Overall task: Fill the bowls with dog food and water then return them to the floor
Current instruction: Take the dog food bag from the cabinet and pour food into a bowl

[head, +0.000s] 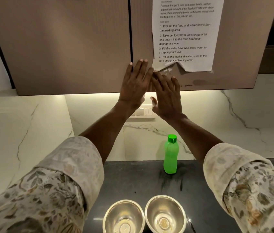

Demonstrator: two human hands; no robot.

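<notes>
Head view, both hands raised, left hand (pixel 135 84) flat on cabinet door (pixel 143 39), right hand (pixel 167 96) beside

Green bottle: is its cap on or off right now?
On. The green bottle stands upright on the dark counter, its green cap seated on the neck.

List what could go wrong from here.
1. The left hand and right hand lie at the door seam of the cabinet; a door swung out may strike the person's head.
2. The torn lower edge of the paper sits beside the right hand's fingers and may rip further.
3. The bottle stands upright below the hands; anything brought down could topple it.
</notes>
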